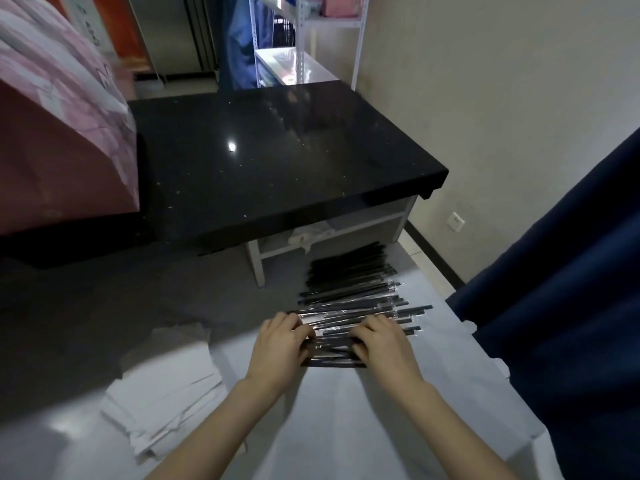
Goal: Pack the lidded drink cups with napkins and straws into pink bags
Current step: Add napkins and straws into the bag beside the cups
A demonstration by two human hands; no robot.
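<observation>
A spread of black straws in clear wrappers [349, 299] lies across the white table [346, 427] in front of me. My left hand [280, 344] rests on the left ends of the nearest straws, fingers curled over them. My right hand [381, 342] lies on the right part of the same straws, fingers bent onto them. A stack of white napkins [162, 403] sits at the left on the table. A pink bag [59, 133] stands at the far left on the black counter. No cup is in view.
A black glossy counter [277, 161] stands beyond the table. A dark blue curtain [568, 306] hangs at the right edge. A white shelf rack [311, 39] and a person in blue clothing [239, 43] are at the back.
</observation>
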